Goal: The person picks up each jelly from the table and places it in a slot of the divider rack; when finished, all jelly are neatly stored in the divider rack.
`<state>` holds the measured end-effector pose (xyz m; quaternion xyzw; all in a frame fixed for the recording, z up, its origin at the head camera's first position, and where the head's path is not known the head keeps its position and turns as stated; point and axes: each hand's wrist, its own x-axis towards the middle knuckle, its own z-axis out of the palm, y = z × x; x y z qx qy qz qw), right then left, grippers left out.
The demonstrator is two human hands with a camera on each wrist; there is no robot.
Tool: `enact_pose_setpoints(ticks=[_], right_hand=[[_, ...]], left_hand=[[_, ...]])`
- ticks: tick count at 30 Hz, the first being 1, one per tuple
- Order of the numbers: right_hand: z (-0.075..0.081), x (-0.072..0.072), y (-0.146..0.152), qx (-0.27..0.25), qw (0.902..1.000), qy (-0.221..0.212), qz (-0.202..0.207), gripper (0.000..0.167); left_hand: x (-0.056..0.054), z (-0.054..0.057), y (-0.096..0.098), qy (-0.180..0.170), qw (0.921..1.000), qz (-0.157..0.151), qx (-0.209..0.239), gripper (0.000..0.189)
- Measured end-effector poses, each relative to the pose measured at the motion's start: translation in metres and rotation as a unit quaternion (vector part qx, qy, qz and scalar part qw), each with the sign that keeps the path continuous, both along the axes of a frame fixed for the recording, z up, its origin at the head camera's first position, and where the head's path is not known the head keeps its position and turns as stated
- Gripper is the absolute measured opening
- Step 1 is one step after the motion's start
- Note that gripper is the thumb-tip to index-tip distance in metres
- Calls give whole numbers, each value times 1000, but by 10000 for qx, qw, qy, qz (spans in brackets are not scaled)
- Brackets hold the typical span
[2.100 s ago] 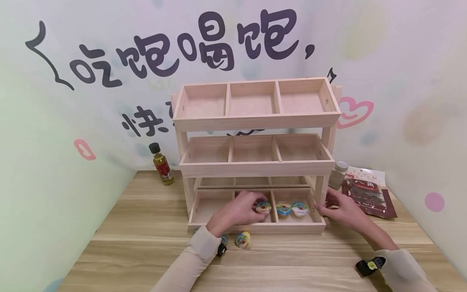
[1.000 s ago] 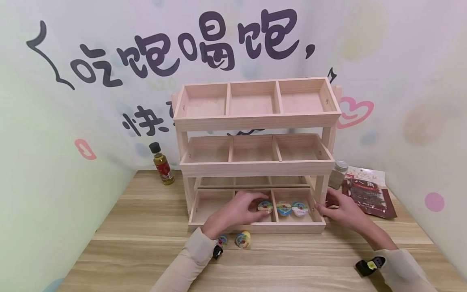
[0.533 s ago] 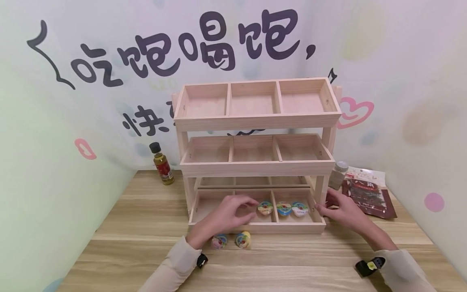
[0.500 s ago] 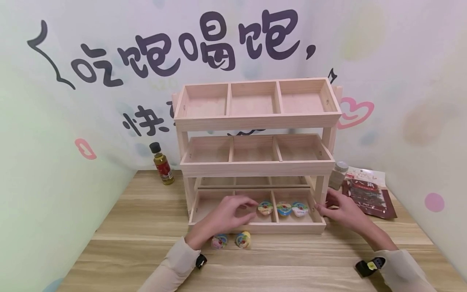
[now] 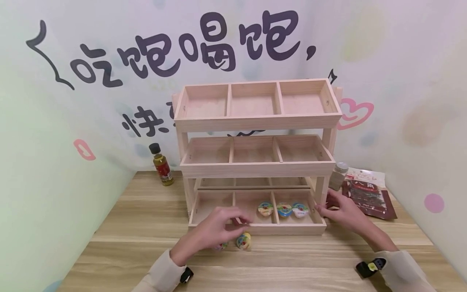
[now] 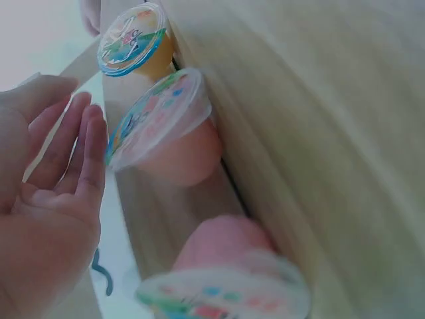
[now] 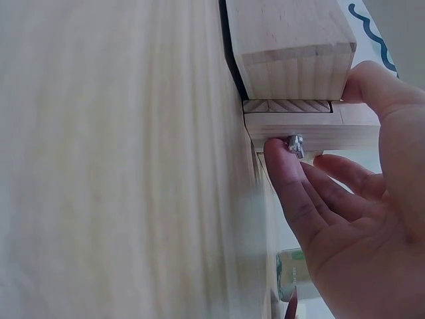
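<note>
A brush from the loose, empty left hand (image 5: 216,228) could roll the yellow, round-lidded plastic cup (image 5: 243,241) (the right hand (image 5: 344,211) grips the pale wooden tiered rack (image 5: 257,170)).

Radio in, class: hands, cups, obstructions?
Left hand empty. Right hand holding right side of rack. Three lidded cups in bottom tray. Left hand partly hides pink cup on table.

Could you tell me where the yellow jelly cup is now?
In the head view, the yellow jelly cup is on the table in front of the bottom tray, just right of the pink cup that the left hand partly hides.
</note>
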<state>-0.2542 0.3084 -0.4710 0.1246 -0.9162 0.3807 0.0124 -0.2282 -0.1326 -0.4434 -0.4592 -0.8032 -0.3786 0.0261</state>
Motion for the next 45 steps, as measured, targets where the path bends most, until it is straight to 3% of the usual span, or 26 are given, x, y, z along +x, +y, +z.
enact_pose_setpoints(ticks=[3, 6, 11, 15, 19, 24, 31, 37, 45], right_hand=[[0, 0, 1, 8, 10000, 11, -5, 71], [0, 0, 1, 19, 10000, 19, 2, 70], [-1, -2, 1, 57, 10000, 27, 25, 71], [-2, -2, 1, 55, 10000, 55, 0, 70], [-2, -1, 1, 28, 10000, 81, -10, 68], [-1, 0, 0, 20, 10000, 88, 14, 67], [1, 0, 0, 68, 9999, 90, -2, 66], [1, 0, 1, 51, 9999, 85, 35, 68], [2, 1, -1, 42, 10000, 72, 23, 68]], left_hand=[[3, 4, -2, -338, 9992, -59, -190, 17], [5, 8, -5, -419, 9978, -144, -491, 14], [12, 9, -8, 213, 9939, -290, -1040, 14], [18, 9, -2, 697, 9843, -327, -1589, 18], [25, 9, 5, 920, 9765, -355, -1919, 23], [32, 5, 13, 1080, 9755, -469, -1859, 25], [37, -3, 19, 1173, 9764, -357, -1778, 16], [37, -4, 20, 854, 9800, -268, -1775, 21], [39, -2, 19, 600, 9792, -53, -1937, 36]])
